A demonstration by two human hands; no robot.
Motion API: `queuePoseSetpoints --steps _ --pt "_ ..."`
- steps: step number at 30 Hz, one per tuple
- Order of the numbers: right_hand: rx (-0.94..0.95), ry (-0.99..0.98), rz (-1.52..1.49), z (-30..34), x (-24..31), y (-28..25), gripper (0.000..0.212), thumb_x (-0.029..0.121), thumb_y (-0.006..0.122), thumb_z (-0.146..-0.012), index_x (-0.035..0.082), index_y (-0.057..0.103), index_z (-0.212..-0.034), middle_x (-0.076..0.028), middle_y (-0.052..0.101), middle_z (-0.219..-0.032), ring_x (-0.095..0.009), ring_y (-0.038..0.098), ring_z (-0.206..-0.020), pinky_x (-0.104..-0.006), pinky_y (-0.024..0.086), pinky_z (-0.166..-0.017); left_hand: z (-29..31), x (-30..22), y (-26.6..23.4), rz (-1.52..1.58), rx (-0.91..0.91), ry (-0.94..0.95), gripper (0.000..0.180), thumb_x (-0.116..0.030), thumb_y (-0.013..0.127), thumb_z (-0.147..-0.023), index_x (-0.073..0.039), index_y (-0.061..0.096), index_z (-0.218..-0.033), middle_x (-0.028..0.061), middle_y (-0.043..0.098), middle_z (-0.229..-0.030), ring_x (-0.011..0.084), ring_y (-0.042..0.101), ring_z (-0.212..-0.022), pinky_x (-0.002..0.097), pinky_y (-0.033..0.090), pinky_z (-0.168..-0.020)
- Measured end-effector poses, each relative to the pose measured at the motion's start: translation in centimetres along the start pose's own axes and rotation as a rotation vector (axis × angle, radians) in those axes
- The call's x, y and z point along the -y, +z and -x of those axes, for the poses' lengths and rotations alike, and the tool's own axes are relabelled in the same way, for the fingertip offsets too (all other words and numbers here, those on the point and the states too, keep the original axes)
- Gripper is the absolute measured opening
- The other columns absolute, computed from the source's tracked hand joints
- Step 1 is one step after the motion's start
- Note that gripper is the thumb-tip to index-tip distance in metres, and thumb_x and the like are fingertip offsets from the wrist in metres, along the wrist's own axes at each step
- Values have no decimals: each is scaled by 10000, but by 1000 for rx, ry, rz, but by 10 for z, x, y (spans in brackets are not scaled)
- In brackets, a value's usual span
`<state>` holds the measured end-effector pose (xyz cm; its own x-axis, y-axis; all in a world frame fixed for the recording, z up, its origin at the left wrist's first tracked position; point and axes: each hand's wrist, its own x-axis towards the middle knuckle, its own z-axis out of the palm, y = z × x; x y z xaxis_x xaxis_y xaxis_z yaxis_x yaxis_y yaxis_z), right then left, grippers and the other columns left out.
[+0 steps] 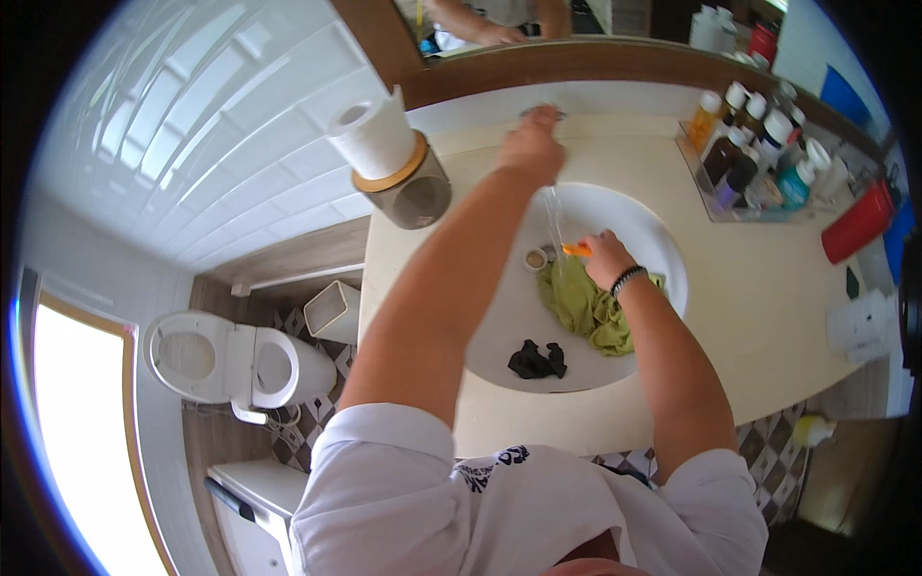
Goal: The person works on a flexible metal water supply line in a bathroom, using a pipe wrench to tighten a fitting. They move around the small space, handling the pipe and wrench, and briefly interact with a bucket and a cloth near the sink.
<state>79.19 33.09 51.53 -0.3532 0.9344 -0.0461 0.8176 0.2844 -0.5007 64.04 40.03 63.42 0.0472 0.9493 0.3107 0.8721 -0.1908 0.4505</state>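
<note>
At the back of the sink (490, 336), my left hand (534, 149) is closed on the faucet handle (560, 114), which it mostly covers. A thin stream of water (554, 219) runs down below that hand into the basin. My right hand (608, 260) grips a small orange object (576, 250) by one end, beside the stream; its kind is too small to tell. Under the right hand and wrist lies a crumpled green cloth (576, 298). A bunched black cloth (538, 360) rests near the basin's front. By the drain sits a small round piece (535, 258).
Left of the sink, a toilet paper roll (373, 137) stands on a round grey holder (415, 192). A clear tray (715, 206) of several bottles stands at the right back, near a red container (858, 223). A toilet (288, 368) and a bin (332, 312) are on the floor at left.
</note>
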Motion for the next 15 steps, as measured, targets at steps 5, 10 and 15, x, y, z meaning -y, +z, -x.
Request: queuePoseSetpoints --steps 5,10,15 --pt "-49 -142 177 24 25 0 290 24 429 -725 72 536 -991 -190 483 -962 -342 521 -843 -396 436 -767 20 -11 22 -338 150 124 516 -102 348 -768 -65 283 -1279 78 234 -1365 203 244 -1253 402 267 -976" --pt "-11 -338 216 54 62 -8 330 14 419 -712 37 501 -1031 -195 521 -901 -353 518 -838 -416 431 -754 78 17 -27 -205 218 81 581 -132 424 -745 -65 255 -1297 121 225 -1356 248 289 -1218 388 282 -972" --pt "46 -187 -98 84 74 -19 472 -33 475 -721 7 412 -1186 -193 518 -1087 -285 499 -1024 -304 382 -871 217 89 -115 -85 261 134 527 -170 498 -729 -95 380 -1237 137 286 -1318 263 302 -1204 361 275 -982"
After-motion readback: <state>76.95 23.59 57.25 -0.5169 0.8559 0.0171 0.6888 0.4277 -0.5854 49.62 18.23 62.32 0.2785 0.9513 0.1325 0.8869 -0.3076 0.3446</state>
